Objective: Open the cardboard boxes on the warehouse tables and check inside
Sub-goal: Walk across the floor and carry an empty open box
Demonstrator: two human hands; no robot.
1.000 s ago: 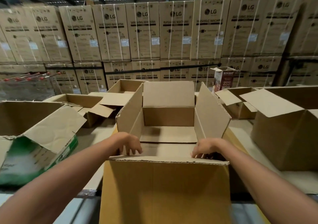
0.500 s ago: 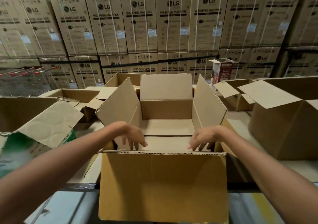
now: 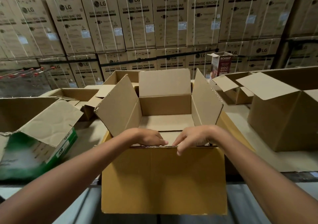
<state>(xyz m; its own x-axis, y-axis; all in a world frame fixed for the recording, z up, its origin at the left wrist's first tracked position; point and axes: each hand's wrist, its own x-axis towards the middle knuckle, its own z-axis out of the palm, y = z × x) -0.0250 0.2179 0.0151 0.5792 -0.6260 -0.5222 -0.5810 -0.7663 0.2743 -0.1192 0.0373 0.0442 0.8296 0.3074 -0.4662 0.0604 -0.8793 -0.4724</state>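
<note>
A plain cardboard box (image 3: pixel 165 108) stands open right in front of me on the table, its side and far flaps upright and its brown bottom bare. The near flap (image 3: pixel 163 179) hangs down toward me over the table edge. My left hand (image 3: pixel 148 137) lies on the fold of that near flap, fingers laid along the edge. My right hand (image 3: pixel 191 138) sits beside it with fingers curled over the same fold, fingertips on the flap's outer face. The two hands almost touch at the middle of the edge.
A green-printed open box (image 3: pixel 39 148) lies at the left. Large open boxes (image 3: pixel 284 120) stand at the right, smaller open ones (image 3: pixel 75 94) behind. A red carton (image 3: pixel 221 65) stands far right of centre. Stacked washing-machine cartons (image 3: pixel 137 21) form a wall behind the table (image 3: pixel 240 129).
Both hands have slid inward along the near flap's fold, from its corners to its middle. The view has come closer to the box.
</note>
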